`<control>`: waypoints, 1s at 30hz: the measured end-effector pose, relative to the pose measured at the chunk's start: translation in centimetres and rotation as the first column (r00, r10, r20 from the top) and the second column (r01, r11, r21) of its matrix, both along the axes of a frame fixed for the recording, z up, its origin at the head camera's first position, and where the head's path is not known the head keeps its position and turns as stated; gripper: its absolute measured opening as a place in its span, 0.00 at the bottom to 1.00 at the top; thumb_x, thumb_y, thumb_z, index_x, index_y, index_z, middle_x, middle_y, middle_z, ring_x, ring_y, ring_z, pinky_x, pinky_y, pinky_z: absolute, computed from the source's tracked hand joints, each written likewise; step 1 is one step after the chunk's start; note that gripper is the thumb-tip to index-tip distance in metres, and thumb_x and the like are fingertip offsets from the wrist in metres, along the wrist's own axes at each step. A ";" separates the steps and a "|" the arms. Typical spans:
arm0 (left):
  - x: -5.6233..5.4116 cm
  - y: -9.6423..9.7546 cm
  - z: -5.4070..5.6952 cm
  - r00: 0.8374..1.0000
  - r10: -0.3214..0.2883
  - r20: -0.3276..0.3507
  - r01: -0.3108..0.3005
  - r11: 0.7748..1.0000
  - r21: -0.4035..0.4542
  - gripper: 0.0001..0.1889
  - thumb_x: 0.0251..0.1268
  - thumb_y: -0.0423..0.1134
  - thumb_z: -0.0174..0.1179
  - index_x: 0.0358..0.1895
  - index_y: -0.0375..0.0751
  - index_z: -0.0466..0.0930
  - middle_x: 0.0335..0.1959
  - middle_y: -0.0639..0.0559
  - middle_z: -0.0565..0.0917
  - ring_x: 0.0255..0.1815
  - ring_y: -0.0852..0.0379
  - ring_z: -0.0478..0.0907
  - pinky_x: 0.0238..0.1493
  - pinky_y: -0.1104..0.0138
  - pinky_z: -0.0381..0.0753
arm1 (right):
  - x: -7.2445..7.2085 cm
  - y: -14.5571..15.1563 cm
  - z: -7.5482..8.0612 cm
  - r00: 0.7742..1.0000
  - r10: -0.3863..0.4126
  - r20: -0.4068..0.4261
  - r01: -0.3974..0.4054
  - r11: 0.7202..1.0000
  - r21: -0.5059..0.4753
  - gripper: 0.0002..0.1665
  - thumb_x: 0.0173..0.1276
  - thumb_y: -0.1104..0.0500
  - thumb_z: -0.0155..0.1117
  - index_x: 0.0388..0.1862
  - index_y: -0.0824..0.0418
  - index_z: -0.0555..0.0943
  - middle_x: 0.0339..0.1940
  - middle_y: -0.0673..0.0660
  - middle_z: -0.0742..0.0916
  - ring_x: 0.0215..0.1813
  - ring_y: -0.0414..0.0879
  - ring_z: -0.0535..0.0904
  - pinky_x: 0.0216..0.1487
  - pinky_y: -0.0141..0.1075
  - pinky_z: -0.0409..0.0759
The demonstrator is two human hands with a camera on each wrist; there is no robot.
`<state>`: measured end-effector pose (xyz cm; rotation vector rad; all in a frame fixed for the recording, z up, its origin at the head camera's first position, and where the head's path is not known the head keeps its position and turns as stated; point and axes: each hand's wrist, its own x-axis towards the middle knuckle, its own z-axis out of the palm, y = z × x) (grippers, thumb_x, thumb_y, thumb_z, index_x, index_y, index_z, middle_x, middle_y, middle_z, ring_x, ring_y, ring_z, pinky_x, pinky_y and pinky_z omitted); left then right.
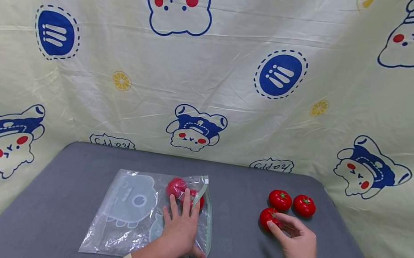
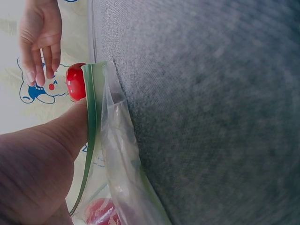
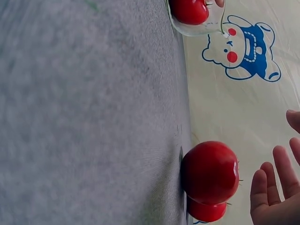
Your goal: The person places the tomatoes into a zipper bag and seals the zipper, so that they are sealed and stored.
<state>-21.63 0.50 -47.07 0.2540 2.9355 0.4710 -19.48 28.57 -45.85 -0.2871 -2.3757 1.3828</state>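
Note:
A clear zip bag [image 1: 101, 229] with a green zip strip lies flat, its opening toward the right. Two red tomatoes [image 1: 176, 187] are inside it, near that opening. My left hand [image 1: 180, 228] rests on the bag with fingers spread, the fingertips over the tomatoes; in the left wrist view its thumb is at the green strip [image 2: 92, 112]. At the right, my right hand [image 1: 296, 242] hovers just above the nearest loose tomato [image 1: 267, 219], thumb and fingers apart. The right wrist view shows a gap between those fingers [image 3: 283, 168] and the tomato [image 3: 211, 171].
Two more tomatoes [image 1: 280, 200] sit just behind the nearest one, side by side. Everything lies on a grey table [image 1: 230, 250]. A pale printed cloth [image 1: 231, 78] hangs behind the table and along both sides.

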 end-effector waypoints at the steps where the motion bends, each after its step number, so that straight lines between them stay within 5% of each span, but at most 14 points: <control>1: 0.0 0.0 0.0 1.000 0.000 -0.001 0.000 1.000 0.000 0.68 0.30 0.61 0.84 0.80 0.47 0.55 0.86 0.40 0.38 0.82 0.22 0.35 0.75 0.29 0.54 | -0.1 0.1 0.0 1.000 -0.007 0.006 0.007 1.000 0.006 0.22 0.64 0.53 0.78 0.56 0.57 0.87 0.53 0.58 0.91 0.45 0.31 0.83 0.46 0.17 0.78; 14: 0.0 0.0 -0.1 1.000 0.000 -0.002 0.000 1.000 -0.006 0.68 0.29 0.61 0.84 0.80 0.47 0.55 0.86 0.40 0.38 0.82 0.22 0.36 0.75 0.29 0.54 | -0.8 1.1 -0.4 0.996 -0.043 0.072 0.041 0.999 0.027 0.28 0.63 0.48 0.78 0.59 0.57 0.85 0.60 0.59 0.86 0.54 0.49 0.83 0.45 0.14 0.75; 30: 0.0 0.1 -0.1 1.000 0.006 0.004 -0.006 1.000 0.002 0.68 0.30 0.58 0.85 0.80 0.47 0.54 0.86 0.40 0.40 0.82 0.22 0.36 0.75 0.30 0.55 | -2.1 2.2 -1.2 0.984 0.048 0.172 -0.041 0.998 -0.046 0.40 0.62 0.45 0.78 0.68 0.60 0.76 0.71 0.64 0.78 0.67 0.56 0.73 0.45 0.11 0.68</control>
